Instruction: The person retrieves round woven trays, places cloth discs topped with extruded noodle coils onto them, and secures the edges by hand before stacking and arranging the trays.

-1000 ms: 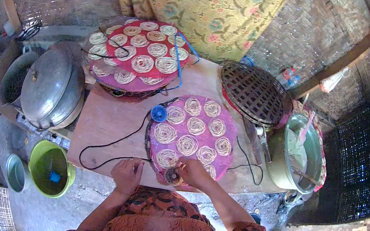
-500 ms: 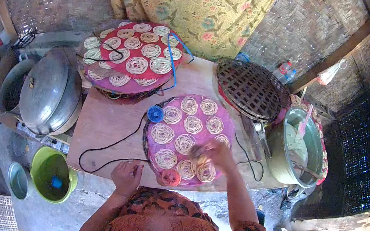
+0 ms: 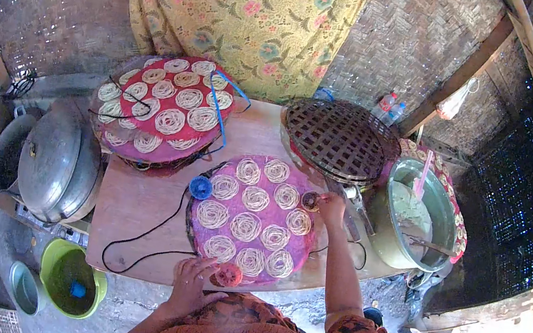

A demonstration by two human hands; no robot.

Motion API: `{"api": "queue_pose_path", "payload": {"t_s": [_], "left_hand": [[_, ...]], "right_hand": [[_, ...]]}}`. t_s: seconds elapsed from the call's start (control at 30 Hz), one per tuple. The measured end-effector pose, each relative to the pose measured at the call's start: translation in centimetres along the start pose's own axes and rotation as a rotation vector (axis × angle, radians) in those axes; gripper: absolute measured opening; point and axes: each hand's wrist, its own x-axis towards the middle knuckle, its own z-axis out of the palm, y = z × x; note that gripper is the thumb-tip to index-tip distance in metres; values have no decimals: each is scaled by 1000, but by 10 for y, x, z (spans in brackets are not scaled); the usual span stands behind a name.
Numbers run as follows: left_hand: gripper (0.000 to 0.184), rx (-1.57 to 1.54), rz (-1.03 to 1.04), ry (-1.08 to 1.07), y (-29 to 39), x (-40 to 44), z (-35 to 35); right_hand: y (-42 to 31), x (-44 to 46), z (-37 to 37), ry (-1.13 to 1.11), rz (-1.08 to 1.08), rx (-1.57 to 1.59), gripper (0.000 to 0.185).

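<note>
My right hand [image 3: 332, 213] pinches a small brown round disc [image 3: 310, 201] at the right edge of a round tray [image 3: 299, 259] covered in pink-purple cloth. Rows of pale, noodle-like coils [image 3: 246, 227] lie flat on that cloth. My left hand [image 3: 190, 285] is at the tray's near edge, its fingers stretched out beside a red round disc [image 3: 228, 275]; whether they touch it I cannot tell. A similar blue disc [image 3: 200, 187] sits on the left rim. A black cord [image 3: 143, 234] loops from the tray across the wooden table.
Stacked trays of coils [image 3: 169, 121] stand back left, a dark lattice basket [image 3: 340, 140] back right. A large pot of pale dough [image 3: 399, 254] is at right. A lidded metal pot [image 3: 52, 157] stands left; a green basin [image 3: 92, 310] is on the floor.
My right hand has moved from over the lower coils to the tray's right edge, with the brown disc now plain in it. My left hand has come up beside the red disc; the view has shifted.
</note>
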Motion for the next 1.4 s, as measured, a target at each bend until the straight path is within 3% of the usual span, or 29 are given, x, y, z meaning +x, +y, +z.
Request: {"api": "queue_pose_path", "payload": {"t_s": [0.13,0.2,0.27,0.3,0.37,0.47,0.5,0.53,0.6,0.63,0.77,0.83,0.93,1.0,1.03,1.1,1.13,1.17,1.2,1.23,1.33,1.4], "left_hand": [[70,-29,17,80,-2,0,12],[67,-32,24,98,0,1,9],[67,-35,-42,64,2,3,6],[67,-29,-29,66,1,4,7],[66,1,-54,84,1,3,9],[63,11,-88,109,2,3,7],[63,18,-83,113,1,2,8],[61,25,-98,129,-1,0,9],[60,38,-112,158,-4,1,9],[60,27,-139,150,-4,1,6],[59,4,-192,199,-10,-3,10],[57,-12,-209,214,-7,3,4],[56,-113,-299,300,-7,13,-9],[51,-297,-404,434,-15,22,-19],[47,-395,-440,495,-24,27,-26],[54,-57,-389,396,-56,40,-49],[62,-601,-409,495,-47,60,-65],[71,-1146,-406,582,-41,86,-85],[74,-1371,-356,484,-19,114,-118],[78,-1590,-286,375,-1,140,-143],[78,-1840,-170,197,7,159,-163],[72,-1803,-161,174,-21,150,-144]], "right_hand": [[-19,11,-20,219,-215,-34,13],[-21,31,-39,170,233,747,31],[-13,51,-50,244,168,700,34],[-24,59,-66,215,183,300,40],[1,91,-59,379,242,-400,57],[2,97,-74,243,113,-414,61],[26,118,-57,367,163,-448,49],[26,122,-62,371,161,-440,49],[18,137,-69,173,441,673,29],[-10,129,-78,200,428,1355,13],[-49,157,-100,2,495,1602,11],[-59,166,-122,-203,402,1484,12],[-91,127,-187,-260,65,1350,12],[-160,46,-236,-44,-130,1119,21],[-179,17,-252,-43,-129,1116,21],[-194,-25,-267,129,-304,697,24],[-182,-38,-262,118,-297,691,24],[-165,-51,-257,256,-570,347,27],[-152,-71,-251,382,-832,-11,29],[-148,-89,-244,343,-896,-48,31],[-105,-135,-208,184,-1006,-250,42],[-109,-164,-198,136,-1129,-382,47]]}}
